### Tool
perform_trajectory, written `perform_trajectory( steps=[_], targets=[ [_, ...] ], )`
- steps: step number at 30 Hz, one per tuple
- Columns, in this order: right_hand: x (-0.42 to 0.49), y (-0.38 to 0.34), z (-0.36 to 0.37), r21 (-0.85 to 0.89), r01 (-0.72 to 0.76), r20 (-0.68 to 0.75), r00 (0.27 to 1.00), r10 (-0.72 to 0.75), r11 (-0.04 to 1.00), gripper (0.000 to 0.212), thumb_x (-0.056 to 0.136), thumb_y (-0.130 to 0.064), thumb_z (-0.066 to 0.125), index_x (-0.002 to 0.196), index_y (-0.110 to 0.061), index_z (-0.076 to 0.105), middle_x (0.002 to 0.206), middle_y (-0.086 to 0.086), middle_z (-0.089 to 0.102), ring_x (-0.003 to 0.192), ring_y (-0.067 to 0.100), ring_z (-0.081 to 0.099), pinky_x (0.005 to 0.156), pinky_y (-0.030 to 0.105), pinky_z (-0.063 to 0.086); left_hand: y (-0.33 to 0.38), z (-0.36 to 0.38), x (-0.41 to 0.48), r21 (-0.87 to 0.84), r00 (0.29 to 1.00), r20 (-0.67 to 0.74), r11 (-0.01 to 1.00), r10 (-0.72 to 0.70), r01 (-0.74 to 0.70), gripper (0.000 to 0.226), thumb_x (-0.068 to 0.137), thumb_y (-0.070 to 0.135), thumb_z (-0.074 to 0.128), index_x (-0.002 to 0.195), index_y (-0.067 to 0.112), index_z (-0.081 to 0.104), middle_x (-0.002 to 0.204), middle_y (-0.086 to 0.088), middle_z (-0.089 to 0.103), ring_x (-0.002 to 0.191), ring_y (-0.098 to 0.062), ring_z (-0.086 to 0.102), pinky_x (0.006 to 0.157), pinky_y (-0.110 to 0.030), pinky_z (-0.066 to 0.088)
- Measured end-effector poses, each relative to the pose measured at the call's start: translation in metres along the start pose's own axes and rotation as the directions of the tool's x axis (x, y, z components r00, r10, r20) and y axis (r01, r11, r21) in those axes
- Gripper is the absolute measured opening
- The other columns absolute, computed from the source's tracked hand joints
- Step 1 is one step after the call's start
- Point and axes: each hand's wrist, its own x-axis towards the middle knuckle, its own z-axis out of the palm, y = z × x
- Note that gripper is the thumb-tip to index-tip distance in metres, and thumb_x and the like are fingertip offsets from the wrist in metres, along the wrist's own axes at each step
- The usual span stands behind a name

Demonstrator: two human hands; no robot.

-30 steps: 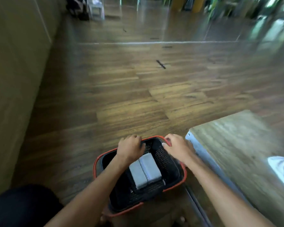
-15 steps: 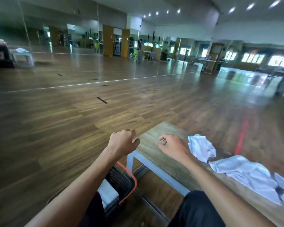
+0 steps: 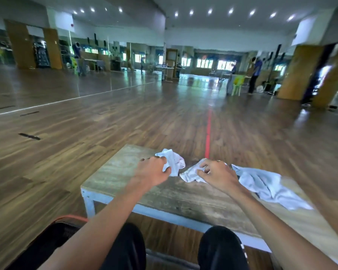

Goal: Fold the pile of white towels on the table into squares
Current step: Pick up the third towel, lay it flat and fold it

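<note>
Crumpled white towels lie on a low wooden table [image 3: 123, 172]. My left hand [image 3: 151, 171] has its fingers curled into a small bunched towel [image 3: 176, 161] near the table's far edge. A second towel [image 3: 189, 175] is just right of it, and my right hand [image 3: 218, 175] pinches it with curled fingers. A larger rumpled towel [image 3: 265, 187] spreads out on the table to the right of that hand. The picture is motion-blurred.
A black basket with an orange rim [image 3: 70, 218] stands on the floor at my lower left, beside my knees [image 3: 220, 248]. A red floor line [image 3: 208, 133] runs away beyond the table. People and furniture stand far off across the wooden floor.
Both hands left the basket rim, rose to the table and reached the towels. The view swung up from the basket to the table and hall.
</note>
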Motion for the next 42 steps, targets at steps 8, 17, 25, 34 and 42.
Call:
perform_trajectory(
  steps=[8,17,25,34,42],
  targets=[
    [-0.008,0.072,-0.001,0.003,-0.142,0.072,0.987,0.141,0.99,0.023,0.085,-0.048,0.056,0.101,-0.033,0.062,0.091,-0.01,0.069,0.1,0.014,0.06,0.079,0.033,0.046,0.04,0.036,0.028,-0.065,0.991,0.091,0.993,0.101,-0.095,0.033,0.093,0.041,0.038,0.111,0.021,0.057,0.101,-0.003,0.063,0.092,-0.027,0.061,0.071,-0.031,0.044],
    [0.046,0.109,0.068,-0.002,-0.105,0.134,0.986,0.104,0.994,0.028,0.083,-0.045,0.054,0.108,-0.034,0.062,0.097,-0.011,0.069,0.099,0.016,0.062,0.086,0.034,0.047,0.048,0.112,0.08,-0.11,0.985,0.117,0.988,0.125,-0.112,0.033,0.093,0.041,0.044,0.117,0.024,0.059,0.112,0.003,0.064,0.098,-0.023,0.062,0.078,-0.032,0.042],
    [0.133,0.13,0.127,-0.171,0.083,0.071,0.995,-0.071,0.982,0.031,0.087,-0.031,0.052,0.118,-0.029,0.06,0.119,-0.006,0.06,0.119,0.019,0.047,0.095,0.034,0.033,0.066,0.199,0.141,-0.117,0.976,0.145,0.982,0.162,-0.146,0.045,0.086,0.052,0.05,0.12,0.023,0.055,0.118,0.002,0.061,0.11,-0.023,0.056,0.088,-0.034,0.036],
    [0.145,0.129,0.149,-0.158,0.218,0.033,0.976,-0.215,0.963,0.024,0.086,-0.038,0.055,0.104,-0.032,0.069,0.117,-0.006,0.059,0.116,0.02,0.047,0.087,0.034,0.026,0.053,0.219,0.151,-0.099,0.93,-0.12,0.928,0.347,-0.359,0.036,0.082,0.039,0.036,0.073,0.024,0.067,0.071,0.006,0.064,0.067,-0.021,0.061,0.065,-0.034,0.039],
    [0.117,0.084,0.079,-0.113,0.257,-0.094,0.959,-0.268,0.96,0.029,0.086,-0.047,0.04,0.091,-0.032,0.065,0.093,-0.016,0.064,0.102,0.01,0.049,0.083,0.027,0.02,0.05,0.114,0.138,-0.109,0.916,-0.113,0.912,0.385,-0.396,0.056,0.084,0.047,0.017,0.09,0.03,0.07,0.08,0.006,0.064,0.084,-0.016,0.061,0.08,-0.034,0.037]
  ],
)
